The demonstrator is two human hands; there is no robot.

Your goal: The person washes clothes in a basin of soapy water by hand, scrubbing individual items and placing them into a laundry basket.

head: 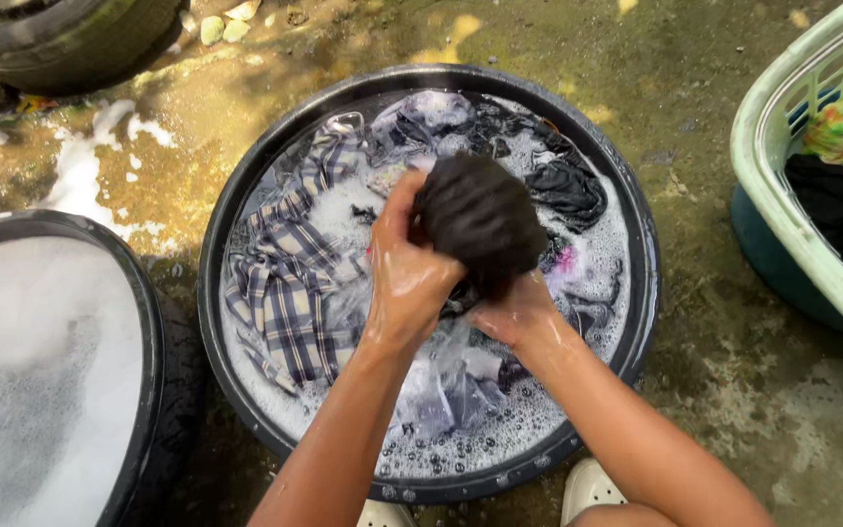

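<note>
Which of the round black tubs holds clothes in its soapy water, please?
The middle black tub, under both hands, holds a plaid shirt and dark garments; the left tub shows only foam.

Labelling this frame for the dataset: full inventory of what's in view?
black basin: 1, black, centre, holds suds and soaking clothes
dark garment: 1, black, bunched, held above the basin by both hands
plaid cloth: 1, blue and white, left half of the basin
dark clothes: a few, black, upper right of the basin
second basin: 1, black, left edge, full of white foam
laundry basket: 1, pale green, right edge, clothes inside
tyre: 1, dark, top left
shoes: 2, white, bottom edge
left hand: grips the garment
right hand: under the garment, gripping it
</note>
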